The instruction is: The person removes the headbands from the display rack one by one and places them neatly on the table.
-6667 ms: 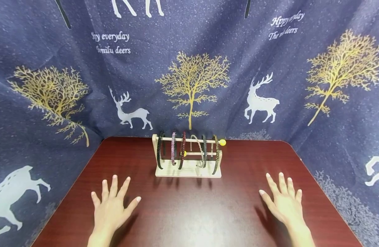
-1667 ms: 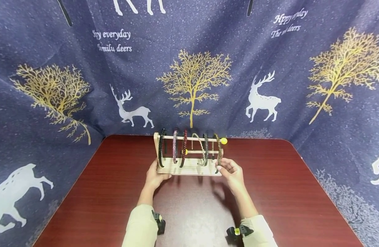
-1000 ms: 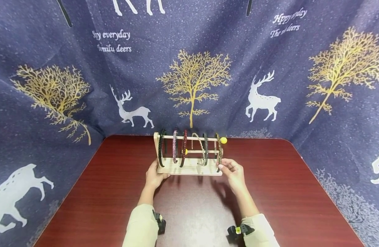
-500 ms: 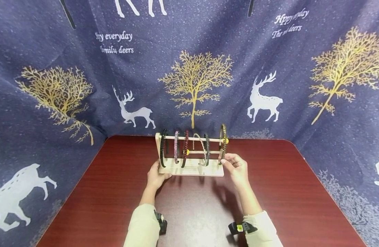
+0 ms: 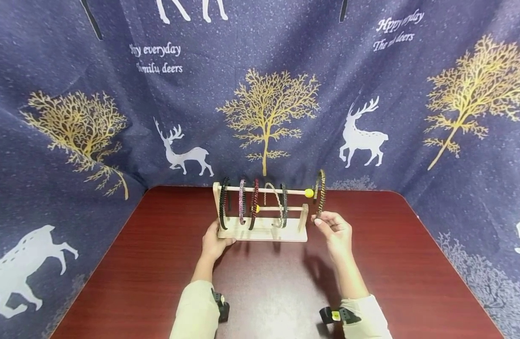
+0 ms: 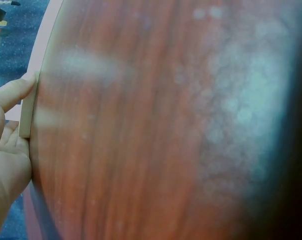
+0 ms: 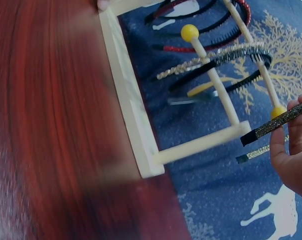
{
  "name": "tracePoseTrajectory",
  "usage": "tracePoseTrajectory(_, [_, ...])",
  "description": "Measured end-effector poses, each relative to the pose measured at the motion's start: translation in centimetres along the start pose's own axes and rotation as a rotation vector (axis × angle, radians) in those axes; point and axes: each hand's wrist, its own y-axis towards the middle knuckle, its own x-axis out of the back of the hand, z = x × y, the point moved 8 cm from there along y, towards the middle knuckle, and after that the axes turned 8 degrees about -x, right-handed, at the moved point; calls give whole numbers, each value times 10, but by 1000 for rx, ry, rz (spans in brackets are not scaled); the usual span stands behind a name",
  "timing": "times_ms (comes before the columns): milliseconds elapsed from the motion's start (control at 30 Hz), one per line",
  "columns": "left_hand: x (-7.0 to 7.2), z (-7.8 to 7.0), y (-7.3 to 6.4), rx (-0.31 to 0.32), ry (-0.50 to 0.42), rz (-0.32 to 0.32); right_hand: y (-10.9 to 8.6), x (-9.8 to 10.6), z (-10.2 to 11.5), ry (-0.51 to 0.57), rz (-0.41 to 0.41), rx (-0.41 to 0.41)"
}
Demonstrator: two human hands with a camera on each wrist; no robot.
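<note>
A pale wooden headband rack (image 5: 264, 234) stands at the back of the table, with yellow balls on its rod ends. My left hand (image 5: 213, 242) grips the left end of its base; in the left wrist view the thumb lies along the board's edge (image 6: 28, 112). To the right of the rack, my right hand (image 5: 338, 235) pinches a gold-and-black headband (image 5: 322, 193) by its lower end, off the rod. The right wrist view shows both ends of this headband (image 7: 276, 122), and the fingers (image 7: 295, 142) on one of them.
Still on the rack hang a black headband (image 5: 223, 205), a pink one (image 5: 241, 202), a dark red one (image 5: 255, 202), a braided beige one (image 5: 277, 200) and a dark grey one (image 5: 284, 207). A deer-print cloth (image 5: 179, 117) hangs behind the red-brown table (image 5: 158, 263).
The right hand has lifted the gold headband and moved it right, past the yellow ball and off the upper rod. Earlier both hands lay spread above the table; the left hand now steadily holds the base.
</note>
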Motion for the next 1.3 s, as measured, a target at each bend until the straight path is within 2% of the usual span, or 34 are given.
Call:
tracePoseTrajectory(33, [0,0,0,1,0,1,2,8,-11,40,27,12])
tracePoseTrajectory(333, [1,2,2,-9,-3,-13,4,28,-13,42,11,37])
tracePoseTrajectory(467, [1,2,3,-11,-7,-16,7,39,-16,-1,-57,6])
tracePoseTrajectory(500, [1,2,4,-11,-9,-15,5,36,-6,-52,-105,-18])
tracePoseTrajectory(667, [1,2,4,1,-39,-11,6,52,-15,-159,-214,-106])
tracePoseTrajectory(800, [0,3,4,6,-64,-15,7,59,-19,-233,-258,-147])
tracePoseTrajectory(1100, [-1,6,3,8,-69,-20,11,56,-9,-351,-232,-153])
tracePoseTrajectory(1300, [-1,6,3,7,-89,-23,17,61,-14,-420,-212,-170])
